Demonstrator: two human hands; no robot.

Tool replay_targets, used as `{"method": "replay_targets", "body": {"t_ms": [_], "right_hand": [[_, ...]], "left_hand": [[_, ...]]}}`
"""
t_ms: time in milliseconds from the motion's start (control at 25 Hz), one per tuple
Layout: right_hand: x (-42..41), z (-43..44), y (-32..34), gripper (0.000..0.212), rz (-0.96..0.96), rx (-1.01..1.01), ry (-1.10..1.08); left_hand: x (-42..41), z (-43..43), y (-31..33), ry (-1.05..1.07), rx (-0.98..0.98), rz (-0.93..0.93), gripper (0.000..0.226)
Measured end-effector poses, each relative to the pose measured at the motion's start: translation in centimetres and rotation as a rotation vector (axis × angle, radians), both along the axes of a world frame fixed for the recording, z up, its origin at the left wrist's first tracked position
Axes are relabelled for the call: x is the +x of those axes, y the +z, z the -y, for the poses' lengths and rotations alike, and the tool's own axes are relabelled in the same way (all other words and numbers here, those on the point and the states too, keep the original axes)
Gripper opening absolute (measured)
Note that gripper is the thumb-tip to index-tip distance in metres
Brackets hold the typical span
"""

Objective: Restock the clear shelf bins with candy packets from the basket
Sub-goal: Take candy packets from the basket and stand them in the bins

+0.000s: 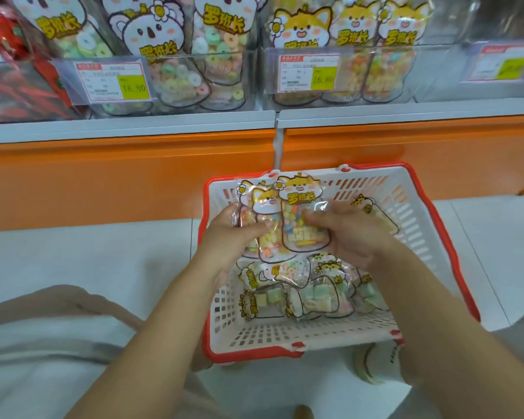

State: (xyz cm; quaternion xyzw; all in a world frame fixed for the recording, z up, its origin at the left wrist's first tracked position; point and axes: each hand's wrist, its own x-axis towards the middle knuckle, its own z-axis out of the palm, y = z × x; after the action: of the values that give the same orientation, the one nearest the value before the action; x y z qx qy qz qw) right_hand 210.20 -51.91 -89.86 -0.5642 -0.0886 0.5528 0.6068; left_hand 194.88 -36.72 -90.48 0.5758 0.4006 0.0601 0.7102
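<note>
A white basket with a red rim (430,225) sits on the pale floor below the shelf. Several clear candy packets (312,294) with yellow cartoon animals lie in its bottom. Both hands are raised over the basket with two fox-faced packets between them. My left hand (233,234) grips the left packet (262,207). My right hand (348,234) grips the right packet (303,213), which overlaps the other. On the shelf above, a clear bin (384,74) holds matching fox packets, and the clear bin (242,77) to its left holds koala packets with ring candies.
An orange panel (127,179) runs under the grey shelf edge. Price labels (115,81) hang on the bin fronts. Red packaging (9,71) fills the far-left bin. My knees in pale trousers (43,343) are at the lower left, and a shoe (375,361) shows beside the basket.
</note>
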Motion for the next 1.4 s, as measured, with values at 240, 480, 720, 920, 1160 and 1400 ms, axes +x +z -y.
{"method": "replay_targets", "body": {"t_ms": [240, 480, 720, 920, 1160, 1400], "right_hand": [[2.1, 2.0, 4.2, 0.038, 0.151, -0.079, -0.208], [5.4, 4.3, 10.1, 0.015, 0.292, -0.092, -0.256], [7.0, 4.4, 14.3, 0.036, 0.357, 0.017, -0.207], [7.3, 3.8, 15.3, 0.031, 0.26, 0.122, -0.204], [9.4, 1.0, 15.9, 0.035, 0.39, 0.117, -0.235], [16.7, -2.6, 19.8, 0.022, 0.614, 0.06, -0.462]], "left_hand": [[3.4, 3.8, 3.3, -0.042, -0.201, 0.09, 0.02], [7.0, 5.7, 8.4, -0.115, -0.459, 0.221, 0.025], [9.8, 6.4, 14.3, -0.298, -0.369, 0.287, 0.038], [11.7, 4.5, 15.4, -0.317, -0.114, 0.223, 0.065], [13.8, 2.7, 17.9, -0.335, 0.123, 0.286, 0.078], [16.6, -1.3, 20.6, -0.243, 1.018, 0.257, 0.054]]}}
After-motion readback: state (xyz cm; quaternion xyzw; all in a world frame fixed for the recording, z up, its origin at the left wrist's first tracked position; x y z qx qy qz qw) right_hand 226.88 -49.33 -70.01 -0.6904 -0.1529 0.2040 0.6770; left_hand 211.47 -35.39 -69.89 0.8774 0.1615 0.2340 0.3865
